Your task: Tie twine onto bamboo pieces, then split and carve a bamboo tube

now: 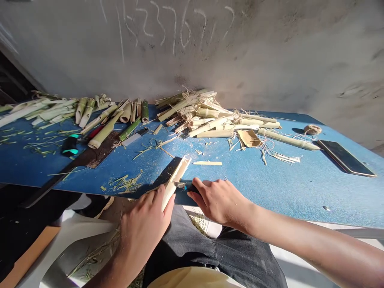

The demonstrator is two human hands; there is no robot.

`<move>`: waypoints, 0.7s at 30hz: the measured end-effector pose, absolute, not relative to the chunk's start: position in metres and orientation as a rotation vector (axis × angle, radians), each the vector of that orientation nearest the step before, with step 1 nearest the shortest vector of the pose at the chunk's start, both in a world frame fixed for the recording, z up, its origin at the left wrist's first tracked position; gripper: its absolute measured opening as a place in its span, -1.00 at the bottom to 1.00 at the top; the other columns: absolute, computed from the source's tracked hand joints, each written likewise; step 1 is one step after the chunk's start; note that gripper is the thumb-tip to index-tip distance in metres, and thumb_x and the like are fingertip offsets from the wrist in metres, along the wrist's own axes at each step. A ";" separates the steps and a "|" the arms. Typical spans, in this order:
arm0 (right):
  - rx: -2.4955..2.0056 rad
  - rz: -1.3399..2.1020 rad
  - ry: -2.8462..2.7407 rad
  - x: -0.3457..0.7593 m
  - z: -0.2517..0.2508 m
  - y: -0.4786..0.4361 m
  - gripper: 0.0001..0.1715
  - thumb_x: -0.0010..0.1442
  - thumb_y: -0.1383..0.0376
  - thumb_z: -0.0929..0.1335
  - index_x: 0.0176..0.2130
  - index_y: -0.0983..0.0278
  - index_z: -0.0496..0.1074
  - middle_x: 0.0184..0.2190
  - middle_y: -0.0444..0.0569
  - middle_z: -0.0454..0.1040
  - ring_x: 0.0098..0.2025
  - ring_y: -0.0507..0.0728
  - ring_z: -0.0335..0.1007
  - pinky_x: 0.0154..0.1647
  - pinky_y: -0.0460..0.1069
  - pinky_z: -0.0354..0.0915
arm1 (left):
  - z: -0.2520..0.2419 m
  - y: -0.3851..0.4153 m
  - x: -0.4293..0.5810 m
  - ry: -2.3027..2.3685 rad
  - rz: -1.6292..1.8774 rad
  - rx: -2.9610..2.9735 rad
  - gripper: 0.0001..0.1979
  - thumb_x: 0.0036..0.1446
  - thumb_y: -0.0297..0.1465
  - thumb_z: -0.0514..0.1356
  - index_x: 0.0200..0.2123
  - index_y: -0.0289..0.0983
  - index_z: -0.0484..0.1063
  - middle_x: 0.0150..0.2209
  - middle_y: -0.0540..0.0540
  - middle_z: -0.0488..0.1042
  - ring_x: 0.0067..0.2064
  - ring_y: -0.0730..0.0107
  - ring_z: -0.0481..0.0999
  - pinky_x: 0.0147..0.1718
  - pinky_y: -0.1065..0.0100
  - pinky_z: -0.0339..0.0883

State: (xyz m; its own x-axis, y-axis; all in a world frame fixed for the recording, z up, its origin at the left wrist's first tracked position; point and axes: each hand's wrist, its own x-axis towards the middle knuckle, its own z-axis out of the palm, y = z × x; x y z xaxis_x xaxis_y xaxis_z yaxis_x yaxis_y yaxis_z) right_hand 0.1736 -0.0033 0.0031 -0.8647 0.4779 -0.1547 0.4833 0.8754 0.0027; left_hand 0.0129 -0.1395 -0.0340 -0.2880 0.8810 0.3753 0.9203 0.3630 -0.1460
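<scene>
A pale split bamboo piece (179, 172) slants up from the front edge of the blue table (270, 184), its hollow side partly showing. My left hand (147, 218) is closed around its lower end. From the right, my right hand (220, 199) grips a small knife (189, 186) with a dark and teal handle. The knife's short blade touches the bamboo's right side, just above my left fingers. Beyond the bamboo, a thin pale strip (207, 163) lies flat on the table.
A large bamboo heap (207, 116) lies against the wall, with more pieces (54, 110) at the left. A cleaver (97, 154), with its long handle over the front edge, and a teal-black tool (70, 146) are at the left. A phone (346, 157) and a twine ball (312, 129) are at the right.
</scene>
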 end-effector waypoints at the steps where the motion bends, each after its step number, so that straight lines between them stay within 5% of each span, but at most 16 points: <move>1: 0.751 -0.030 2.895 0.173 0.001 -0.002 -0.51 0.58 0.03 0.08 0.02 0.25 0.39 -0.33 0.07 0.65 -0.43 0.19 0.58 -0.47 0.02 -0.03 | -0.035 -0.139 0.013 -2.220 -0.144 -1.579 -0.66 0.49 -0.21 0.07 -0.15 -0.21 0.60 -0.43 -0.08 0.64 -0.38 0.23 0.66 -0.50 0.29 0.16; 8: 1.215 0.344 2.854 0.185 0.027 0.062 -0.41 0.59 0.14 0.01 0.12 0.47 0.37 -0.23 0.34 0.62 -0.23 0.39 0.62 -0.37 0.03 0.08 | -0.038 -0.146 0.010 -2.164 -0.152 -1.555 -0.67 0.48 -0.21 0.08 -0.17 -0.21 0.61 -0.44 -0.06 0.64 -0.44 0.24 0.64 -0.54 0.28 0.13; 14: 1.383 0.541 2.787 0.212 0.053 0.105 -0.45 0.57 0.04 0.09 0.03 0.36 0.43 -0.26 0.21 0.63 -0.28 0.32 0.58 -0.41 0.01 -0.01 | -0.038 -0.149 0.008 -2.183 -0.181 -1.578 -0.66 0.49 -0.21 0.07 -0.22 -0.18 0.59 -0.45 -0.05 0.63 -0.43 0.24 0.64 -0.53 0.26 0.11; 21: 0.989 0.147 2.900 0.201 0.022 0.046 -0.47 0.59 0.01 0.08 -0.06 0.25 0.43 -0.27 0.02 0.65 -0.35 0.18 0.57 -0.44 0.03 -0.14 | -0.043 -0.151 0.011 -2.190 -0.204 -1.558 -0.68 0.49 -0.22 0.07 -0.02 -0.16 0.60 -0.31 -0.06 0.69 -0.36 0.25 0.65 -0.50 0.23 0.18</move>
